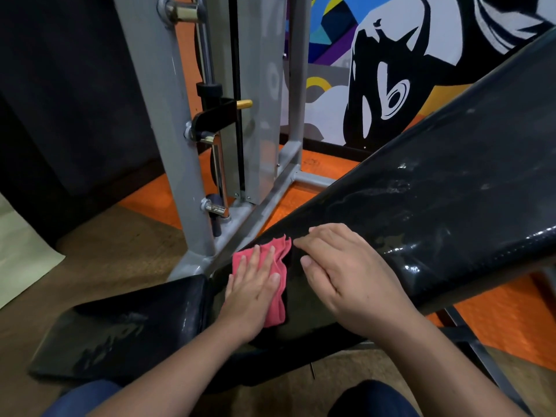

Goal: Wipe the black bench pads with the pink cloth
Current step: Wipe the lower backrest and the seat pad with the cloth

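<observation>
The pink cloth (278, 266) lies crumpled on the lower end of the long black back pad (436, 188), which slopes up to the right and shows wet streaks. My left hand (252, 293) presses flat on the cloth with straight fingers. My right hand (346, 278) rests on the pad just right of the cloth, fingers relaxed and holding nothing. The shorter black seat pad (120, 329) lies at the lower left, its surface also smeared.
A grey steel machine frame (168, 121) with a chrome guide rod and a black slider stands right behind the pads. Orange floor mats (156, 197) and brown carpet surround the bench. A painted mural wall is at the back right. My knees show at the bottom edge.
</observation>
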